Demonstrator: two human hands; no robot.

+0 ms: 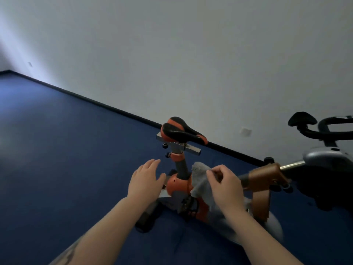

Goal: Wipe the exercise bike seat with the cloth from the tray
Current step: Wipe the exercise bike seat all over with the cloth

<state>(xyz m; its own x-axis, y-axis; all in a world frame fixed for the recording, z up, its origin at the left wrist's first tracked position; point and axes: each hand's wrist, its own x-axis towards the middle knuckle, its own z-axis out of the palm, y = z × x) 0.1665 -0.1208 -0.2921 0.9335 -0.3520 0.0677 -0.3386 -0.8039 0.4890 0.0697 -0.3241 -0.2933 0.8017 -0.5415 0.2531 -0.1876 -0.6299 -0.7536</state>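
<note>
Your right hand is closed on a grey cloth, thumb and fingers pinching its upper edge so the rest hangs down loose in front of the bike frame. Your left hand is spread and empty, fingers extended, palm down, hovering just left of the seat post and touching nothing. Largest things first: white wall behind, blue floor below, a dark baseboard line between them. The exercise bike stands centre frame with an orange and grey body; a bronze-coloured frame section runs off to the right toward a grey housing and black handlebars. The seat, black with orange trim, sits atop the post above and between your hands, clear of both. Its long axis runs left to right across the view, broad rear end at the left, narrow nose pointing right and slightly down. The cloth is below the seat, near the post, not touching the saddle. A small white wall plate shows right of the nose.
</note>
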